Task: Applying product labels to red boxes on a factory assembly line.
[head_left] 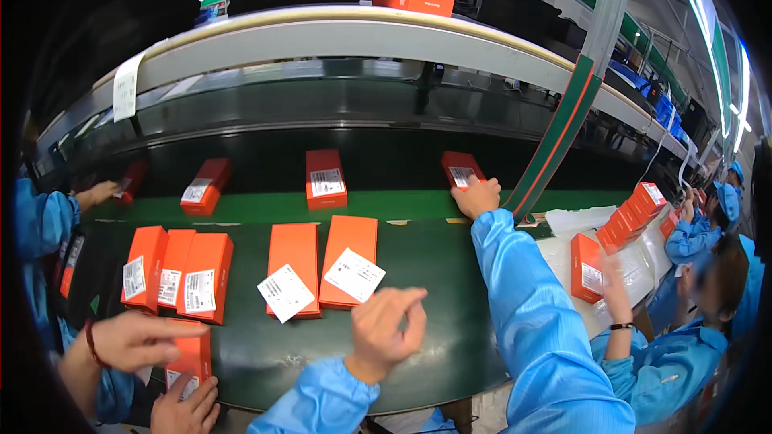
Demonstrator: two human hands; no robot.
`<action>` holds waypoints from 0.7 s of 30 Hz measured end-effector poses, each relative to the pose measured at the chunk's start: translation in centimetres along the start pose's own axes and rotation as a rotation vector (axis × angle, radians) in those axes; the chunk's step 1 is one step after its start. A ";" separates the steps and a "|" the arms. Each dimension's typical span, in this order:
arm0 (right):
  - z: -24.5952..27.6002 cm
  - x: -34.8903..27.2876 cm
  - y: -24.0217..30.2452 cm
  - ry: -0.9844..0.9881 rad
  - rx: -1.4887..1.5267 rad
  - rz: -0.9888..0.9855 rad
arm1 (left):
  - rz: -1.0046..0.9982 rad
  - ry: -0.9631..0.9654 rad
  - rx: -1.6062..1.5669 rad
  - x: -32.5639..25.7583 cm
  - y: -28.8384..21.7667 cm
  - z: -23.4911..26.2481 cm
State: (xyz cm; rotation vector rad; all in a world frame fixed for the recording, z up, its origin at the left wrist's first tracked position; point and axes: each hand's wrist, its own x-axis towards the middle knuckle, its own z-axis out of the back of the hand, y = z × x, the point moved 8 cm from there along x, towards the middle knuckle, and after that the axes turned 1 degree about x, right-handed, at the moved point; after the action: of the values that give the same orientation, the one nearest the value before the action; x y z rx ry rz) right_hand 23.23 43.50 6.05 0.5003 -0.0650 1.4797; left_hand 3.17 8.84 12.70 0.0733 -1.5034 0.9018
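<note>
My right hand (478, 196) reaches to the far strip of the conveyor, its fingers closed on the near end of a red box (453, 160) with a white label. Over the near belt hangs my left hand (384, 331), fingers curled, with a gap between thumb and forefinger and nothing seen in it. Just beyond it lies a red box (354, 235) whose white label (354, 276) sits askew over its edge. Beside that is a second red box (293, 243) with a tilted label (285, 292) overhanging its near end.
Several labelled red boxes (211, 261) lie to the left; two more (325, 162) (214, 174) are on the far strip. Co-workers' hands (133, 341) are at left. A green post (555, 141) rises near my right arm. At right, a person (667, 362) stands near stacked boxes (631, 215).
</note>
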 end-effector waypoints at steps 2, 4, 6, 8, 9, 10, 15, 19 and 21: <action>2.3 -2.7 1.8 -0.140 0.134 0.095 | -0.081 -0.022 0.072 -0.2 1.5 -0.4; 5.1 -8.9 4.2 -0.209 0.215 0.226 | 0.044 -0.056 0.068 -1.7 3.8 -0.1; 8.0 -16.7 4.8 -0.242 0.343 0.359 | 0.154 -0.067 0.019 -2.7 4.3 0.4; 10.7 -24.2 4.0 -0.228 0.314 0.444 | 0.224 -0.062 -0.080 -2.6 4.1 -0.1; 10.8 -27.2 2.7 -0.138 0.275 0.369 | 0.261 -0.038 -0.106 -3.1 3.8 -1.1; 10.8 -29.2 1.9 -0.047 0.243 0.295 | 0.309 0.029 -0.115 -3.3 4.2 -2.0; 11.4 -32.7 1.1 0.028 0.274 0.288 | 0.429 0.343 0.035 -4.2 3.8 -5.6; 12.7 -33.1 0.3 -0.040 0.398 0.209 | 0.574 0.540 -0.012 -4.9 4.2 -6.1; 13.7 -33.1 -1.1 -0.168 0.431 0.141 | 0.752 0.427 -0.280 -5.1 4.5 -5.6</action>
State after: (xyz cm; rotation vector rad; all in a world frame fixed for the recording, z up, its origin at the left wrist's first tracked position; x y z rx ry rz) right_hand 24.20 7.69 6.73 0.9856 0.0916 1.5918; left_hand 6.22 12.75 5.37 -0.8879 -1.2319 1.1848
